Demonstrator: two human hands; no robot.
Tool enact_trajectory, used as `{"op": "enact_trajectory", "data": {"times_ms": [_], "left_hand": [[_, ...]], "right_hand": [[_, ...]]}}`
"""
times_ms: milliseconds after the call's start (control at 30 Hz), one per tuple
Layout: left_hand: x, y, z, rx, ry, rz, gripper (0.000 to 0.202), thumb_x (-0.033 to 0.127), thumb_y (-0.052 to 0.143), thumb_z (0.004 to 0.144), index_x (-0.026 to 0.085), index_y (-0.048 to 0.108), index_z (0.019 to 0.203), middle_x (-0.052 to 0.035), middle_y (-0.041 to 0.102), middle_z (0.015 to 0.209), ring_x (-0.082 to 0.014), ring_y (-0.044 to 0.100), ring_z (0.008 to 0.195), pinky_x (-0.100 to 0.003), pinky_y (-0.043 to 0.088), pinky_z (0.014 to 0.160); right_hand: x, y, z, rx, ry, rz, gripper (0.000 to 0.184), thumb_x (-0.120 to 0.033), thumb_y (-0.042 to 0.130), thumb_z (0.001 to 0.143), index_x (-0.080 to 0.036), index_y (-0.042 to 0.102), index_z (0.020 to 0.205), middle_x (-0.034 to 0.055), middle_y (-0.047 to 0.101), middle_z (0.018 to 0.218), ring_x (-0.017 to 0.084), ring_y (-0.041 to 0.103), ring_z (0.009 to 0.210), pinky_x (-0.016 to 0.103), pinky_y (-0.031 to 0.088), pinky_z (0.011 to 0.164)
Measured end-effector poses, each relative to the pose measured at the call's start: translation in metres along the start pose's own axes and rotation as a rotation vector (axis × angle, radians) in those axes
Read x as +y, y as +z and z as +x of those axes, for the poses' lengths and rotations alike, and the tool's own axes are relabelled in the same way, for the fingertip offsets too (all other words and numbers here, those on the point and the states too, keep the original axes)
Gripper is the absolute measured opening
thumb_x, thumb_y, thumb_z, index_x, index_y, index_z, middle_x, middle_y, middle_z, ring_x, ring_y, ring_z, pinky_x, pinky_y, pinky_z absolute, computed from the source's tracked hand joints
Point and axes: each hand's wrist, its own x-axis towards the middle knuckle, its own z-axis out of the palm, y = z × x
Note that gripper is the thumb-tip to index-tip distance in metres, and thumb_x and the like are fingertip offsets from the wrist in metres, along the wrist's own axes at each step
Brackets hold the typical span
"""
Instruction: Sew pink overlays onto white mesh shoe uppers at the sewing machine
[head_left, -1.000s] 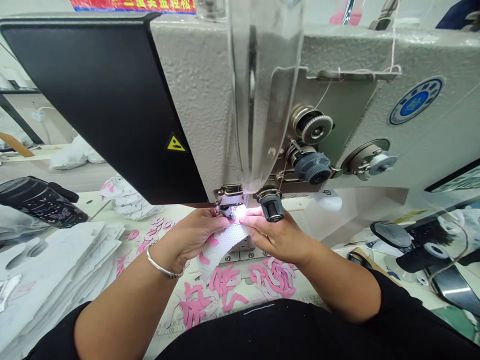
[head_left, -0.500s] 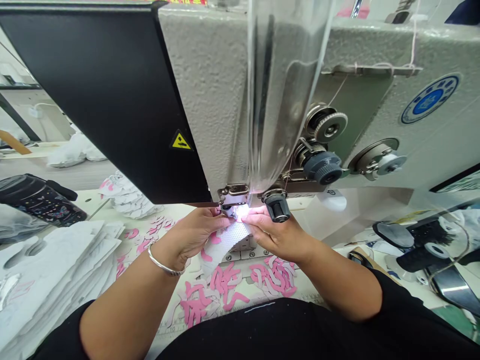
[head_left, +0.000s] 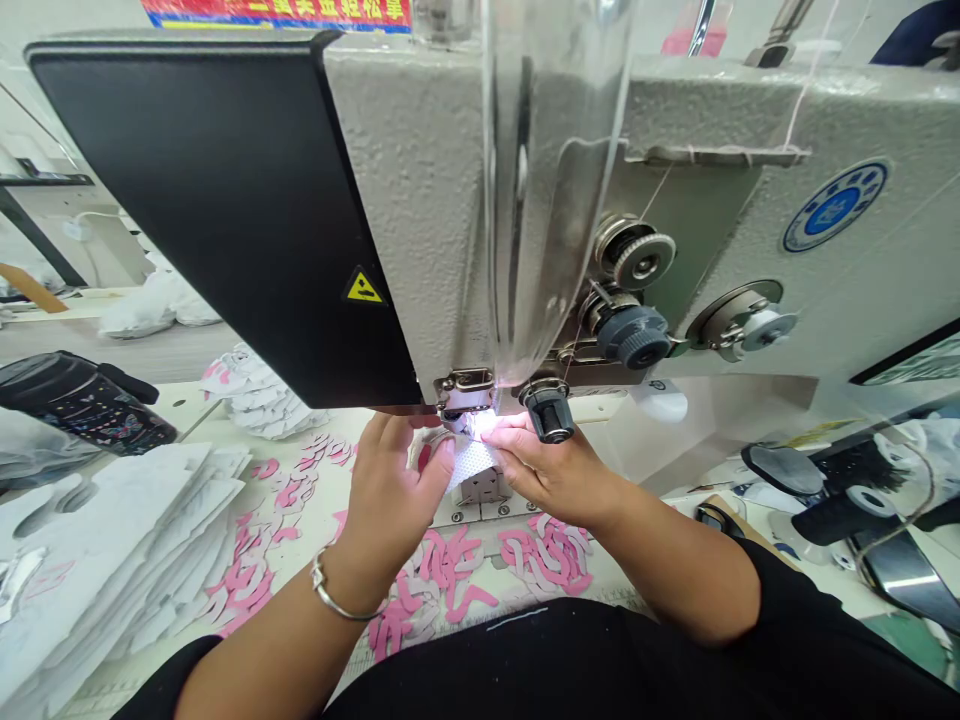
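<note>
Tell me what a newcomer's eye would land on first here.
First, the big sewing machine filling the top of the view, with a yellow warning label on its black cover at left. Below, a bright glow lights dotted white fabric between the left hand and right hand. Pink and pale cutouts lie strewn lower in view.

Pale wall (head_left: 82,30) behind; room light bright, even. 1 red banner (head_left: 277,12), yellow characters, at top edge. Far left: greyish table (head_left: 56,345) bearing white bundles (head_left: 135,315), dark-edged shelf (head_left: 45,181) beyond. Nearer: pale worktop (head_left: 322,540), ruler markings along front edge.
</note>
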Motion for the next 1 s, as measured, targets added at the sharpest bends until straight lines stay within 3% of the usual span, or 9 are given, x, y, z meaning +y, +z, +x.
{"op": "enact_trajectory", "data": {"times_ms": [100, 200, 500, 667, 833, 1000], "left_hand": [[0.006, 0.000, -0.012, 0.094, 0.360, 0.116, 0.020, 0.019, 0.068, 0.080, 0.020, 0.063, 0.099, -0.0064, 0.065, 0.092, -0.0250, 0.059, 0.097, -0.046, 0.046, 0.090], [0.012, 0.003, -0.017, 0.055, 0.481, 0.197, 0.028, 0.017, 0.071, 0.078, 0.019, 0.062, 0.105, -0.0067, 0.066, 0.093, -0.0247, 0.060, 0.091, -0.046, 0.045, 0.088], [0.008, 0.010, -0.019, 0.053, 0.469, 0.257, 0.027, 0.016, 0.070, 0.078, 0.017, 0.063, 0.105, -0.0093, 0.067, 0.098, -0.0270, 0.062, 0.094, -0.048, 0.044, 0.089], [0.006, 0.008, -0.019, 0.047, 0.445, 0.276, 0.027, 0.016, 0.070, 0.078, 0.021, 0.065, 0.104, -0.0066, 0.068, 0.099, -0.0264, 0.061, 0.096, -0.048, 0.043, 0.092], [0.007, 0.006, -0.017, 0.034, 0.443, 0.287, 0.027, 0.016, 0.068, 0.078, 0.023, 0.065, 0.104, -0.0063, 0.068, 0.098, -0.0268, 0.060, 0.096, -0.047, 0.042, 0.092], [0.007, 0.006, -0.016, 0.035, 0.436, 0.298, 0.026, 0.016, 0.067, 0.079, 0.023, 0.065, 0.104, -0.0069, 0.068, 0.099, -0.0274, 0.059, 0.098, -0.048, 0.041, 0.092]], "right_hand": [[-0.003, 0.000, 0.000, 0.009, 0.011, -0.024, 0.019, -0.025, 0.052, 0.093, -0.022, 0.069, 0.102, 0.0056, 0.060, 0.089, 0.021, 0.057, 0.087, 0.040, 0.047, 0.086], [-0.006, -0.001, -0.001, 0.029, 0.013, -0.048, 0.020, -0.026, 0.051, 0.093, -0.021, 0.069, 0.101, 0.0063, 0.061, 0.088, 0.022, 0.057, 0.088, 0.041, 0.047, 0.086], [-0.014, 0.005, -0.005, 0.142, -0.034, -0.136, 0.020, -0.027, 0.052, 0.091, -0.017, 0.068, 0.094, 0.0098, 0.064, 0.089, 0.023, 0.056, 0.085, 0.040, 0.048, 0.079], [-0.018, 0.006, -0.009, 0.177, -0.080, -0.137, 0.018, -0.022, 0.053, 0.091, -0.014, 0.068, 0.097, 0.0090, 0.065, 0.084, 0.023, 0.057, 0.085, 0.038, 0.047, 0.078], [-0.012, -0.010, -0.005, 0.069, -0.098, -0.129, 0.016, -0.026, 0.053, 0.091, -0.019, 0.067, 0.096, 0.0052, 0.063, 0.082, 0.022, 0.055, 0.081, 0.038, 0.045, 0.077], [0.004, -0.020, -0.003, -0.104, -0.063, -0.118, 0.025, -0.032, 0.056, 0.089, -0.021, 0.064, 0.110, 0.0071, 0.063, 0.099, 0.025, 0.054, 0.097, 0.042, 0.045, 0.087]]}}
